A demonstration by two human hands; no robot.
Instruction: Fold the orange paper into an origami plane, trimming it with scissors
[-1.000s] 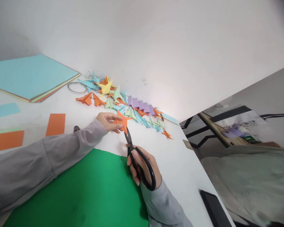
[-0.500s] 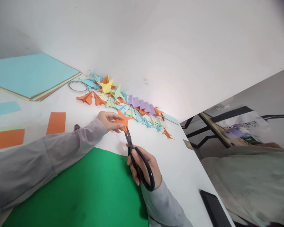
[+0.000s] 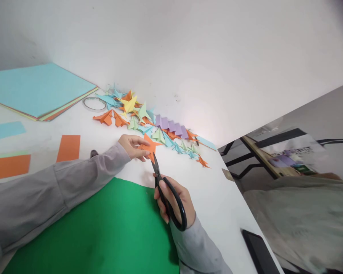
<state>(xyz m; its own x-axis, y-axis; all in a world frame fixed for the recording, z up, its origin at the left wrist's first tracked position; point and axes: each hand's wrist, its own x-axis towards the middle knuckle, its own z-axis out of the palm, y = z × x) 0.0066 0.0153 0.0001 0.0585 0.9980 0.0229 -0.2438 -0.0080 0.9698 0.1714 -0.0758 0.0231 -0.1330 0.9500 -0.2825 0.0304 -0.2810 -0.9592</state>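
Note:
Between the thumb and fingers of my left hand (image 3: 133, 147) is a folded orange paper piece (image 3: 151, 145) with pointed tips, held above the white table. My right hand (image 3: 178, 201) grips black-handled scissors (image 3: 174, 205), their blades pointing up and away from me. The blade tips touch or overlap the lower point of the orange paper; whether they cut into it I cannot tell. Just beyond my left hand lies a pile of folded paper shapes (image 3: 128, 104) in orange, yellow, green and blue, with a pleated purple strip (image 3: 171, 126) among them.
A green sheet (image 3: 103, 228) covers the near table. Large coloured sheets (image 3: 40, 91) are stacked at the far left, beside a tape roll (image 3: 94, 104). Orange rectangles (image 3: 68, 147) and a blue strip (image 3: 5, 131) lie left. A black phone (image 3: 258, 249) rests by the right edge; a wall stands behind.
Almost nothing differs. The view has shifted very slightly, while both hands, the orange paper and the scissors keep nearly the same positions.

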